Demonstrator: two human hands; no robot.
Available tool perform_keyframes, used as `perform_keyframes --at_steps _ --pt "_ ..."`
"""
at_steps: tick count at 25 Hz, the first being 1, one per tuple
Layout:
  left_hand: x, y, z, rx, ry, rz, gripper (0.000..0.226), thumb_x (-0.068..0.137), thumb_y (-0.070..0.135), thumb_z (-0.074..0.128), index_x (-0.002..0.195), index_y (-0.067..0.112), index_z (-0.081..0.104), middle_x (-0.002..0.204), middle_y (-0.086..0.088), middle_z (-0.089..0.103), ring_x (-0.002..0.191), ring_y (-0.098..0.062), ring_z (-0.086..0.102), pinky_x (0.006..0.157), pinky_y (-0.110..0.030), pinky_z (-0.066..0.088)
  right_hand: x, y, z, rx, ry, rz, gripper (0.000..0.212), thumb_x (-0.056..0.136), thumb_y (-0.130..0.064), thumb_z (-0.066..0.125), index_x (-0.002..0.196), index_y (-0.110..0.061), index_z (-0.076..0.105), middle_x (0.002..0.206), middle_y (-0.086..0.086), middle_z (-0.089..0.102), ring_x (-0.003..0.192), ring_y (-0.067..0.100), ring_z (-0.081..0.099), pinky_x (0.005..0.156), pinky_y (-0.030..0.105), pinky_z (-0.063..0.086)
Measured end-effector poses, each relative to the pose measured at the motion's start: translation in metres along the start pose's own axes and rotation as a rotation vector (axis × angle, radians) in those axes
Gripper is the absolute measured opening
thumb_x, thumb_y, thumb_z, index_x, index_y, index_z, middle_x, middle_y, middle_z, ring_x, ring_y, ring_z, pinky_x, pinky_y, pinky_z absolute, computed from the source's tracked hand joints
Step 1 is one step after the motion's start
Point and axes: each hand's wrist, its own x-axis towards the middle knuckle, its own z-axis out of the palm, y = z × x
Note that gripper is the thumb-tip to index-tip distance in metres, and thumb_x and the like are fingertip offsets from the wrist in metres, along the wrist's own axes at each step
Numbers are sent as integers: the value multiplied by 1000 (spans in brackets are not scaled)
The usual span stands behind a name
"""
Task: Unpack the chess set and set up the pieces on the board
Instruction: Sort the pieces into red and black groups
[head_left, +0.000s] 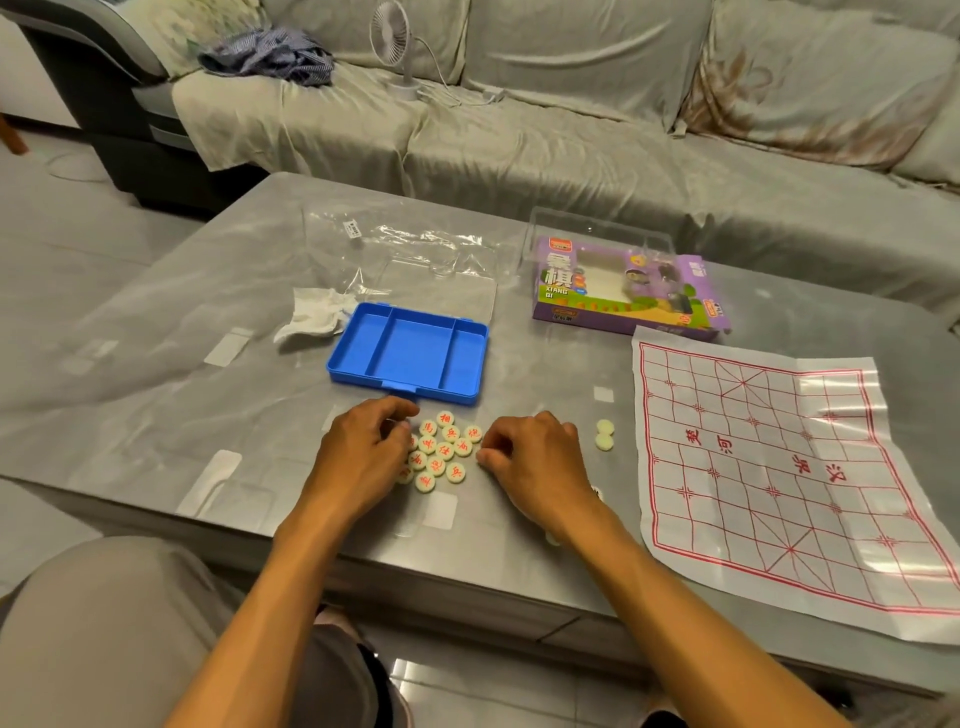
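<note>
Two bare hands work over a grey table (249, 291) standing in front of a cloth-covered sofa (571, 119). Largest item on the table: the paper board (779, 467), spread flat at the right, red grid facing up, no pieces on it. Beyond it lies the purple carton (623, 291). Left of the carton sits the blue tray (410, 351), open, three compartments, nothing in them. A clear plastic bag (415, 249) lies behind the tray; a crumpled tissue (311, 314) lies just beside its left edge. A cluster of cream pieces (441, 452) with red characters rests between the hands, near the tray's front edge. Two blank-faced pieces (604, 435) lie touching each other, between cluster and board. Left hand (358, 457): fingers curled against the cluster's left side. Right hand (535, 462): fingers curled at its right side. Whether either hand holds a piece cannot be told.
</note>
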Motion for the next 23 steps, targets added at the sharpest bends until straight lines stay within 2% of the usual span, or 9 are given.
perform_keyframes --at_steps 3,6,8,11,13,19,21,23 --pt "2 0 2 5 9 -12 25 97 26 50 119 31 60 118 8 61 100 -7 58 86 -27 50 -2 -9 4 212 -59 -34 8 91 -23 61 97 -26 65 89 -12 60 90 10 55 84 30 50" --pt "3 -4 2 -6 3 -12 24 97 26 50 118 32 60 118 9 61 102 -7 57 86 -25 48 5 7 -20 227 47 -6 14 92 -17 59 100 -27 63 95 -10 62 84 3 56 74 14 45" --pt "3 -6 2 -2 0 -12 25 97 26 50 118 33 60 117 9 60 101 -6 56 84 -24 46 9 42 -48 133 127 58 17 90 -17 61 105 -25 64 101 -7 64 86 6 58 74 17 44" --pt "5 -2 4 22 -3 -17 26 98 26 50 121 31 59 120 7 60 99 -6 54 84 -24 45 3 86 -75 -84 -27 182 33 85 -29 68 117 -26 61 113 -3 59 96 14 57 80 27 48" --pt "5 2 6 25 0 -12 26 97 27 50 122 30 59 120 7 60 100 -7 54 83 -24 45 -2 95 -68 -143 -87 172 34 85 -29 69 118 -25 62 114 -3 59 92 13 55 77 25 46" --pt "3 -3 6 19 2 -7 25 97 26 50 119 31 61 118 9 61 102 -7 56 87 -27 48 0 90 -51 -249 78 79 22 94 -24 55 112 -18 67 105 2 66 88 17 58 70 24 41" --pt "4 -5 5 18 0 -7 24 97 27 51 118 32 61 116 10 61 101 -6 55 86 -26 48 0 91 -48 -57 139 131 19 94 -21 55 105 -17 70 101 -1 69 84 12 59 69 20 42" --pt "5 -6 5 20 1 -1 24 97 27 51 118 31 61 116 10 61 101 -6 55 86 -25 47 2 88 -50 293 172 255 15 92 -16 59 98 -21 72 98 -6 69 85 6 60 72 17 46"
